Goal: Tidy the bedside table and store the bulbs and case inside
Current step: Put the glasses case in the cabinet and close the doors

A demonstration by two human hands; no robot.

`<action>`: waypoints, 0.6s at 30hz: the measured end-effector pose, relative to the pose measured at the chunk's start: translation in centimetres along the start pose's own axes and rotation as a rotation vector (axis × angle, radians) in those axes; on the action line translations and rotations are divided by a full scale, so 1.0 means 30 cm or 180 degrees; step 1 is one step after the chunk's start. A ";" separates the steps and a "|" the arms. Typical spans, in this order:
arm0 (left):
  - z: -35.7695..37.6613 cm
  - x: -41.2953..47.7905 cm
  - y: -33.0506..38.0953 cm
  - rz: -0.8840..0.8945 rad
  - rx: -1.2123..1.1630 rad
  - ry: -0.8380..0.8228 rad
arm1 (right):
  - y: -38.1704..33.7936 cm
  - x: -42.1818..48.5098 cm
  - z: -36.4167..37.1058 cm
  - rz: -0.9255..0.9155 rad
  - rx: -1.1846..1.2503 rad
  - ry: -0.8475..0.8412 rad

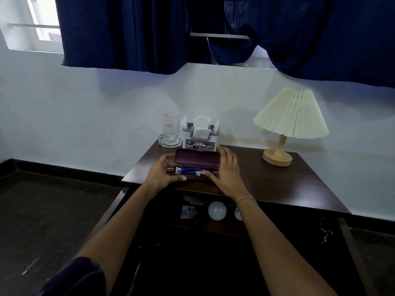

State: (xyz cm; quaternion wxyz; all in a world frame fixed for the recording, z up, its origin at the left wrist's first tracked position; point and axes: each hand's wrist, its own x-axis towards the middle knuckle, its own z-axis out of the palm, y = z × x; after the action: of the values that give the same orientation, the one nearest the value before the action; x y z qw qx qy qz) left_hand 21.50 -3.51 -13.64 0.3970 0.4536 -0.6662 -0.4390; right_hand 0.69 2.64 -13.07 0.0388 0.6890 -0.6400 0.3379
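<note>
A dark purple glasses case lies on the bedside table near its front edge, lid partly raised, with blue glasses showing inside. My left hand grips the case's left end. My right hand holds its right end, fingers over the lid and thumb on the lower half. Below the tabletop, in the open compartment, lie a round white bulb and a second bulb partly hidden by my right wrist.
At the back of the table stand a glass mug on a glass dish, a tissue holder and a lamp with a pleated cream shade. A crumpled clear wrapper lies left of the bulbs. Dark curtains hang above.
</note>
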 end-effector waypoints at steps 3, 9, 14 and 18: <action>0.001 0.001 0.002 0.0029 0.0012 0.0002 | 0.008 0.011 0.015 0.0151 0.0161 -0.0457; -0.002 -0.007 0.019 -0.0025 -0.0144 -0.0034 | 0.025 0.017 0.019 0.0177 0.0578 -0.0587; -0.003 -0.022 0.030 -0.0075 -0.0373 0.0006 | 0.033 0.017 0.021 0.0078 0.0614 -0.0434; -0.002 -0.010 0.021 -0.0112 -0.0493 0.0081 | 0.041 0.018 0.032 0.0007 0.0430 -0.0348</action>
State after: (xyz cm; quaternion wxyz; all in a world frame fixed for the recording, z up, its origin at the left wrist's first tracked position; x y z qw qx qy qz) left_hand 21.48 -3.11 -13.06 0.4316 0.4387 -0.6171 -0.4903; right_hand -0.07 1.50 -13.99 -0.0432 0.7067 -0.6177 0.3422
